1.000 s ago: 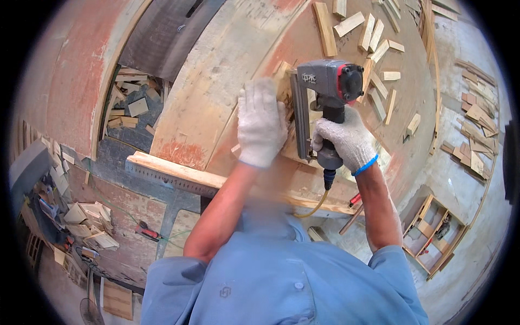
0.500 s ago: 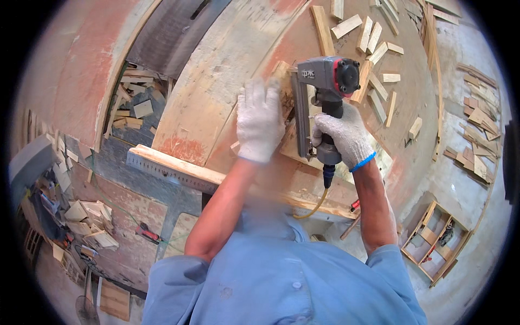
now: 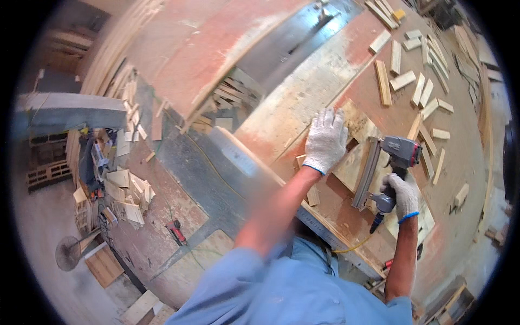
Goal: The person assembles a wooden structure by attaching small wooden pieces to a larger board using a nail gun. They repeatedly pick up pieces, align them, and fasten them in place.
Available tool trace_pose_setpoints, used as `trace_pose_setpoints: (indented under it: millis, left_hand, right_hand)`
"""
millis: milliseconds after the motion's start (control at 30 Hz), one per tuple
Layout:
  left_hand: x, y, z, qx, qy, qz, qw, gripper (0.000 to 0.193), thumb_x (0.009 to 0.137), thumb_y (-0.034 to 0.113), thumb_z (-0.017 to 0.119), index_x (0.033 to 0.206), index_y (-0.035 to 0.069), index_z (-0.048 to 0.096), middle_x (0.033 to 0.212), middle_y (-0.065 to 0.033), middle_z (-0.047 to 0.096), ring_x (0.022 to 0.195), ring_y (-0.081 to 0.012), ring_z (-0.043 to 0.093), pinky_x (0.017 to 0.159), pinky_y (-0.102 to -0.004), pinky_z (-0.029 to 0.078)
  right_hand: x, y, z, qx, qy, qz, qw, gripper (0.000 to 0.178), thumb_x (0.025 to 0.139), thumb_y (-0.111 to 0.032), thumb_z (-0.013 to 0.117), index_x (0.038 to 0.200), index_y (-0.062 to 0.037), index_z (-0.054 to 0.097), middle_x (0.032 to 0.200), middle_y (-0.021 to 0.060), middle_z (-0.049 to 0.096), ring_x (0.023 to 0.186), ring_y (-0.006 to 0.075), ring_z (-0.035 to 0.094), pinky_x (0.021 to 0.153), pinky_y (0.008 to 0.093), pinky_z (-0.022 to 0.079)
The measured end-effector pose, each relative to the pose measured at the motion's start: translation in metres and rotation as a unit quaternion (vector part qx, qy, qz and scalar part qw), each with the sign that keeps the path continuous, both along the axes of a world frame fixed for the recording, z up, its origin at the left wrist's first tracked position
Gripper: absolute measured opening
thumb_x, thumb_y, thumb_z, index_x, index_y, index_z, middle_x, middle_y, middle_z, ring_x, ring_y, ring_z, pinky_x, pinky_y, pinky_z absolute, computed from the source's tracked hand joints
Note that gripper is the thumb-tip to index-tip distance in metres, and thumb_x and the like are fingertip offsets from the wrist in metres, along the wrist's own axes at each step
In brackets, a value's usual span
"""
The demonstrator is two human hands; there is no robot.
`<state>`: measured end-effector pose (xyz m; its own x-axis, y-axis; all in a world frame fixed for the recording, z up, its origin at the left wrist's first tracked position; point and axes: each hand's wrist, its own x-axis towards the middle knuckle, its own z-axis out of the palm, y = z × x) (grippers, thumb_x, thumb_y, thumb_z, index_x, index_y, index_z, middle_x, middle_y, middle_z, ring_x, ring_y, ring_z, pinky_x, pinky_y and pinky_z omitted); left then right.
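My right hand [image 3: 402, 199], in a white knit glove with a blue cuff, grips the handle of a grey and black pneumatic nail gun [image 3: 400, 151]. The gun's long magazine lies over a pale wooden board [image 3: 348, 172] on the workbench, and a yellow air hose [image 3: 353, 247] trails from its handle end. Gloved the same way, my left hand [image 3: 326, 141] rests flat at the board's left edge, fingers stretched out and holding nothing. Below that hand, a short wood strip [image 3: 312, 195] sticks out. Whether the gun's nose touches the wood, I cannot tell.
Several loose wood strips [image 3: 402, 81] lie scattered at the far right of the bench. A wooden rail [image 3: 254, 157] with a ruled metal face runs along its near edge. Offcuts [image 3: 129, 195] are piled to the left, near a red-handled tool [image 3: 176, 232] and a grey beam [image 3: 70, 111].
The view has swung, so the bench and both hands now sit farther right and tilted. My right hand keeps its grip on the nail gun; my left stays flat.
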<state>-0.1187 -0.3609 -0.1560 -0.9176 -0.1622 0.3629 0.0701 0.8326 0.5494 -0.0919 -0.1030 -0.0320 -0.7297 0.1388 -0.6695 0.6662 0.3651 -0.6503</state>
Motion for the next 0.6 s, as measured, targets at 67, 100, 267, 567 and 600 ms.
trace_pose_setpoints:
  millis: [67,100,267,567,600]
  left_hand:
    - [0.008,-0.002,0.003,0.022,-0.001,0.000,1.000,0.049,0.097,0.023,0.061,0.140,-0.002,0.056,0.136,-0.0273,0.060,0.128,-0.0425,0.057,0.114,-0.0516,0.043]
    - [0.010,-0.003,0.006,0.035,-0.002,-0.007,0.999,0.051,0.097,0.024,0.061,0.141,-0.002,0.055,0.137,-0.0275,0.059,0.129,-0.0430,0.056,0.116,-0.0519,0.041]
    - [0.013,-0.002,0.008,-0.004,-0.002,-0.041,0.999,0.058,0.094,0.025,0.064,0.143,-0.003,0.052,0.145,-0.0253,0.054,0.138,-0.0453,0.047,0.121,-0.0567,0.032]
    - [0.187,-0.020,0.102,0.115,0.127,-0.283,0.944,0.053,0.093,0.029,0.059,0.137,-0.001,0.063,0.144,-0.0290,0.058,0.137,-0.0447,0.053,0.117,-0.0563,0.039]
    - [0.209,-0.038,0.110,0.152,0.097,-0.316,0.931,0.053,0.093,0.029,0.059,0.137,0.000,0.063,0.143,-0.0290,0.058,0.137,-0.0446,0.054,0.117,-0.0563,0.039]
  right_hand:
    - [0.001,0.013,-0.006,0.098,0.122,0.074,0.985,0.025,0.095,-0.017,0.066,0.113,0.0000,0.069,0.096,0.0070,0.070,0.086,0.0182,0.069,0.082,0.0348,0.056]
    - [0.004,0.015,-0.007,0.150,0.183,0.102,0.966,0.024,0.094,-0.015,0.066,0.113,0.0006,0.068,0.101,0.0081,0.071,0.090,0.0201,0.070,0.085,0.0358,0.057]
    - [0.059,-0.073,0.067,0.191,0.270,0.187,0.925,0.036,0.086,-0.012,0.070,0.120,-0.0010,0.070,0.119,0.0186,0.072,0.108,0.0305,0.070,0.094,0.0423,0.055]
    - [0.195,-0.330,0.093,-0.083,0.117,0.783,0.605,0.036,0.097,-0.032,0.054,0.107,-0.0040,0.073,0.104,0.0193,0.074,0.098,0.0390,0.070,0.090,0.0479,0.053]
    - [0.217,-0.356,0.090,-0.174,0.105,0.777,0.596,0.038,0.098,-0.032,0.053,0.111,-0.0034,0.073,0.108,0.0203,0.073,0.103,0.0390,0.069,0.094,0.0470,0.052]
